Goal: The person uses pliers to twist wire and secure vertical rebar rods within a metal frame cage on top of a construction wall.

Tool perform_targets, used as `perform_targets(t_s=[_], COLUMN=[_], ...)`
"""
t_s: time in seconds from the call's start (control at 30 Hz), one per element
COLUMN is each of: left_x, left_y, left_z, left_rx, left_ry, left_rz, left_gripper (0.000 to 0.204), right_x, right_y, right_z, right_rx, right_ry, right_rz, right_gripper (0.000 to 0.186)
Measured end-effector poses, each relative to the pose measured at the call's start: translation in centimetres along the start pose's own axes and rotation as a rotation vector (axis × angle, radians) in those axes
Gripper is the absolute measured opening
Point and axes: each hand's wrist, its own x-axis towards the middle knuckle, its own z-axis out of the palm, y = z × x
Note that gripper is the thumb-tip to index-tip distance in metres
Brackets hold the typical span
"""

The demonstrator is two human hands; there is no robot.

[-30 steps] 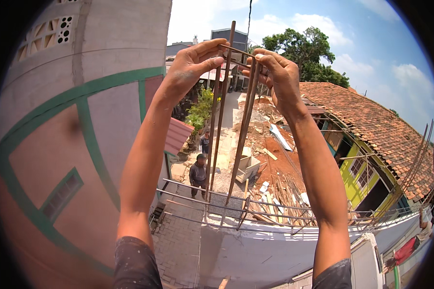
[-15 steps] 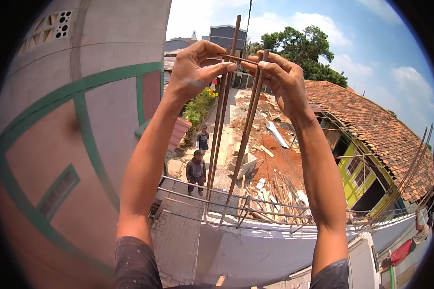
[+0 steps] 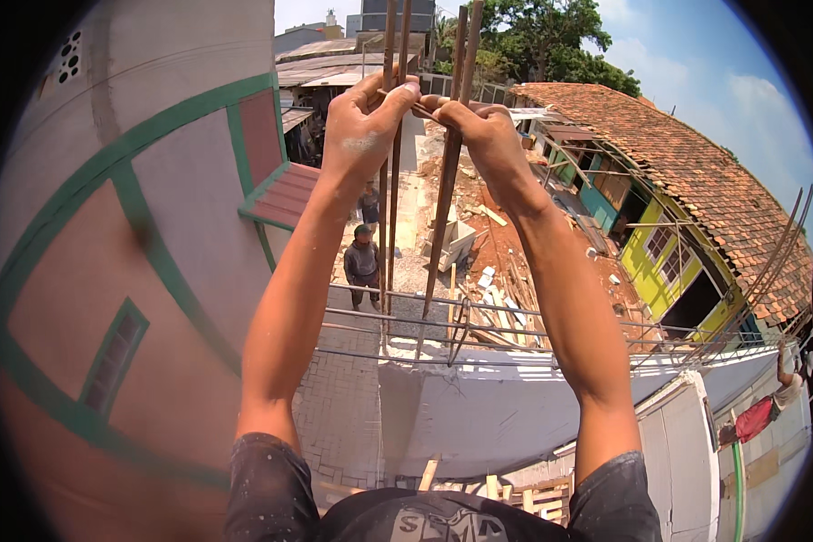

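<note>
Several rusty vertical rebars rise in front of me as a left pair (image 3: 390, 208) and a right pair (image 3: 444, 199). A thin steel rod (image 3: 424, 111), resembling one side of a stirrup, runs across between the pairs. My left hand (image 3: 361, 131) pinches its left end with thumb and fingers, close against the left pair. Beside the right pair, my right hand (image 3: 490, 140) has its fingers closed on the other end. Both arms are raised and stretched forward. My fingers hide the rest of the rod's shape.
Horizontal rebars with stirrups (image 3: 461, 330) run along a grey wall top (image 3: 497, 406) below. A person (image 3: 362, 262) stands on the ground beyond; another is partly hidden behind. A green-trimmed building (image 3: 190, 194) is at left, a tile-roofed house (image 3: 641, 135) at right. Another worker (image 3: 768, 411) is far right.
Both hands, with the rod, are now lower along the vertical rebars, whose ends stand farther above them. My view has tilted and shifted, showing my shirt at the bottom.
</note>
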Motion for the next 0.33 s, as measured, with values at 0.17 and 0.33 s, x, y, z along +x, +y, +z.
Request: perform_targets(t_s=[0.17, 0.33], left_x=[-9.3, -13.9], left_y=[-4.6, -7.4], left_z=[-2.1, -2.3], left_rx=[0.115, 0.243], left_ry=[-0.045, -0.05], left_rz=[-0.081, -0.013], left_gripper=[0.039, 0.046], right_x=[-9.4, -14.5], right_y=[3.3, 6.4], right_z=[3.0, 2.6], right_rx=[-0.051, -0.474], right_ry=[-0.036, -0.005], right_rz=[0.102, 0.149], right_gripper=[0.045, 0.064])
